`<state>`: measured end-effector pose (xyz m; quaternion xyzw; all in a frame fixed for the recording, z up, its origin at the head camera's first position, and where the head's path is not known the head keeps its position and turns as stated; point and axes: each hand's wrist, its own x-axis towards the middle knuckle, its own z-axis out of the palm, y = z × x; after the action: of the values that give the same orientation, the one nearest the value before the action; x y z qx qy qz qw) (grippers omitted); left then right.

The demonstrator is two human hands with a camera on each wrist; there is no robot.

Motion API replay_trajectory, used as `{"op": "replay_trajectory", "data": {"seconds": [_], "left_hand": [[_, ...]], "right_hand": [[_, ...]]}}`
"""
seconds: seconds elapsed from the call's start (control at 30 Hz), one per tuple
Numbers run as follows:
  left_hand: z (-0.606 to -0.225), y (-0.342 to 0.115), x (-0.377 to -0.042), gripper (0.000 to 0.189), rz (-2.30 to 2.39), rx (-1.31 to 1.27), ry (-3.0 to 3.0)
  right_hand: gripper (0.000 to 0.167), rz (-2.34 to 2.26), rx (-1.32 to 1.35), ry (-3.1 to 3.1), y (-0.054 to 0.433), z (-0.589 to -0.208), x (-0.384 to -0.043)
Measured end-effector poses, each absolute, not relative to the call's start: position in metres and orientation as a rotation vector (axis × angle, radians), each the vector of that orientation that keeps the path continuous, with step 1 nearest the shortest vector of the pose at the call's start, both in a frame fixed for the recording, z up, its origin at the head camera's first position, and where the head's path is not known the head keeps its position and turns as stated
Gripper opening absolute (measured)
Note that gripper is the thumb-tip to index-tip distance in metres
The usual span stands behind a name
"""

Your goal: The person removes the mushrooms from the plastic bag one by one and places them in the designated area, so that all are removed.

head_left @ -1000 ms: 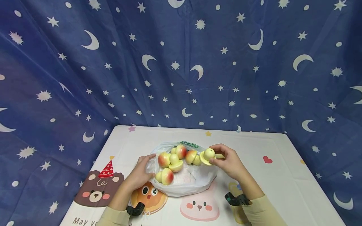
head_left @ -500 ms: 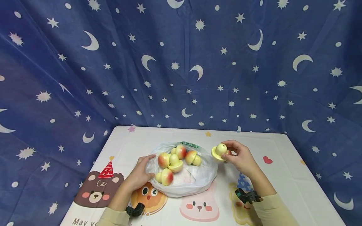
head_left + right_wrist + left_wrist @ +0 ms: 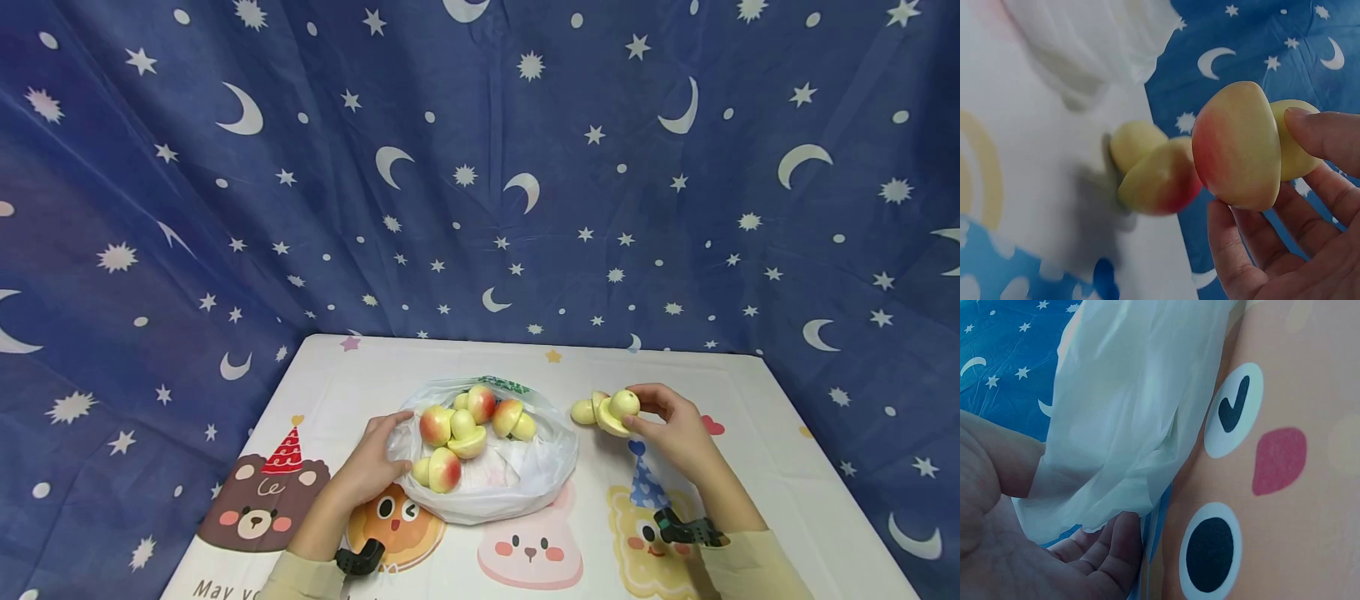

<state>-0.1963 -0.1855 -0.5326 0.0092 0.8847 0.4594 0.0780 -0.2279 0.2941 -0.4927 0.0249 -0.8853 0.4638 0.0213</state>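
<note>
A toy mushroom, pale yellow with a red-tinged cap, is pinched in my right hand, stem end up in the head view. In the right wrist view, its cap faces the camera, with the thumb at the stem. A second toy mushroom lies on the table just left of it, partly covered by the held one. My left hand grips the left rim of a white plastic bag; thumb and fingers have the bag's film between them. Several toy mushrooms lie in the bag's mouth.
The white tablecloth has printed cartoon faces, including a bear and a rabbit. A blue curtain with moons and stars hangs behind the table and along its sides.
My right hand has carried its mushroom from the bag's right edge further right over the table. The second mushroom now shows, previously mostly hidden. My left hand has stayed on the bag.
</note>
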Motion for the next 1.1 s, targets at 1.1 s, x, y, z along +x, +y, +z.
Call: {"op": "replay_trajectory", "data": {"seconds": [1.1], "left_hand": [[-0.531,-0.184,-0.196,0.078,1.365,0.007,2.646]], "right_hand": [[0.055,1.458,-0.091,-2.868,0.327,-0.535,-0.248]]}}
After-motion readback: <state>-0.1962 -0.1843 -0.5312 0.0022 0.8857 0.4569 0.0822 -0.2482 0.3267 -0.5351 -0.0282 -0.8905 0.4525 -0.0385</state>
